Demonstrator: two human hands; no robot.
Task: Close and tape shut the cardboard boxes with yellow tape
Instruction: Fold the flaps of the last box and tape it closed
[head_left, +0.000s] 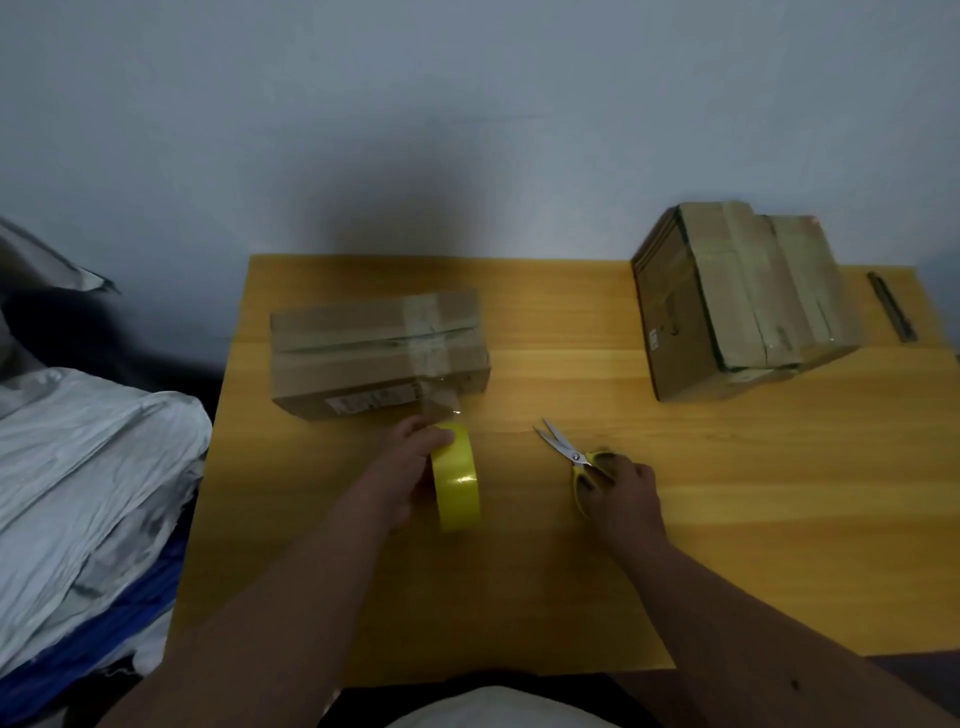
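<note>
Left hand (402, 470) grips the tape roll (457, 478) near the box (379, 353); right hand (621, 493) holds open scissors (571, 454) on the table (779, 467)

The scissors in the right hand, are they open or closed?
Open: the scissors show two blades spread apart in a V, pointing toward the box.

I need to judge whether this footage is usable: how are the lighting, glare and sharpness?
Head view: dim, soft overall; a dark shadow on the wall behind the table; glare on the tape roll; wide-angle bending at the edges; box label unreadable.
</note>
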